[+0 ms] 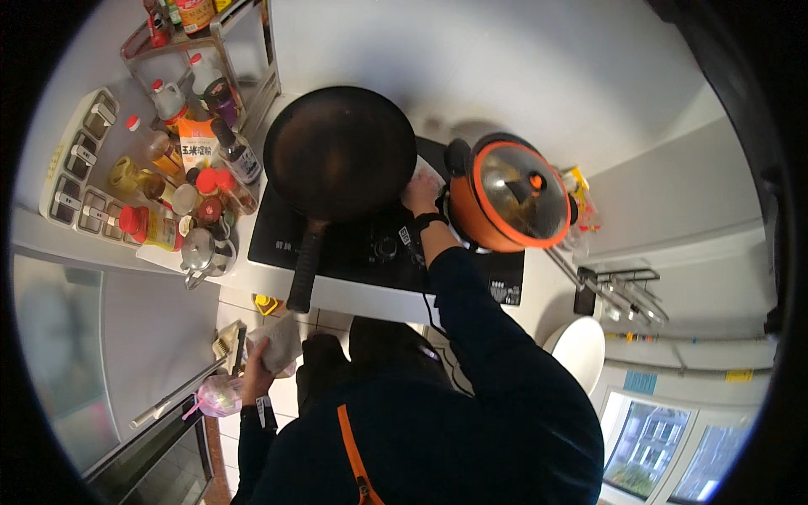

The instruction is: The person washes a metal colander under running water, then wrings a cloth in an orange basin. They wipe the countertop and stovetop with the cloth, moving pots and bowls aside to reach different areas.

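My left hand (259, 372) grips a folded greyish cloth (278, 344) below the counter's front edge, near the end of the wok's handle. My right hand (421, 190) reaches between the wok and the orange pot, pressing on a pale cloth or wipe (429, 169) on the stovetop; its fingers are partly hidden. The dark wok (341, 151) stands on the left of the black gas stove (353, 255), its handle (307, 271) pointing towards me. On the right side sits the orange pot (473, 208) with a glass lid (514, 189) on it.
Sauce bottles, jars and a steel pot (205, 252) crowd the counter to the left, beside a seasoning box rack (79, 158) and a metal shelf (252, 95). At the right are a phone (585, 291), a wire rack (631, 293) and a white bowl (577, 353).
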Available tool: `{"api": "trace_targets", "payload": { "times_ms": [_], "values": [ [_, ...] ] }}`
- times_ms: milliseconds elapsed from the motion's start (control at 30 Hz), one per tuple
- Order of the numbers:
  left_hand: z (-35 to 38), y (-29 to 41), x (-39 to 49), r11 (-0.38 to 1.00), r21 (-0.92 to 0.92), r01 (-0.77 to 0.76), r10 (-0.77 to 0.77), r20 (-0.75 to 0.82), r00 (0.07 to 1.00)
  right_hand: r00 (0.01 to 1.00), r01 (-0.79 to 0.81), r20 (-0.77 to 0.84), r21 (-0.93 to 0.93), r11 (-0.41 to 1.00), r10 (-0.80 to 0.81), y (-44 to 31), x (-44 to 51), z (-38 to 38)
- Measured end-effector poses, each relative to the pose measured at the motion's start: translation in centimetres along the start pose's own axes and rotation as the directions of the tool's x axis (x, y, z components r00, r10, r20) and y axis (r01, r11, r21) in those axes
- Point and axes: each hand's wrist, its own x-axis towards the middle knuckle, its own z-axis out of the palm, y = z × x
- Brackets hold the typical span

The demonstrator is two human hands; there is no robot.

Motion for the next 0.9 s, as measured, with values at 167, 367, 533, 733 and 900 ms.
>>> {"api": "trace_targets", "payload": {
  "times_ms": [167,367,533,733,900],
  "values": [
    [2.1,0.3,-3.6,0.941,-0.321,0.112,-0.137,-0.055,0.989,0.963,-0.269,0.080,0.260,0.927,0.257,-0.5,6.4,-4.2],
    [2.8,-1.4,-6.9,0.915,-0.362,0.175,-0.199,-0.029,0.980,0.987,-0.156,0.066,0.177,0.972,0.146,-0.4,5.5,-6.3],
    [2.8,-1.5,-5.5,0.910,-0.341,0.237,-0.260,-0.024,0.965,0.988,0.130,-0.083,0.031,0.991,-0.127,0.9,-1.5,-3.5],
    [2.6,2.4,-1.0,0.968,-0.130,0.216,-0.206,0.085,0.975,0.943,0.331,-0.100,0.161,0.930,-0.318,2.3,-13.5,-2.6],
    [2.3,5.1,0.4,0.961,-0.125,0.248,-0.234,0.117,0.965,0.974,0.211,0.019,0.272,0.939,-0.225,6.4,-17.6,-3.3]
  ]
}}
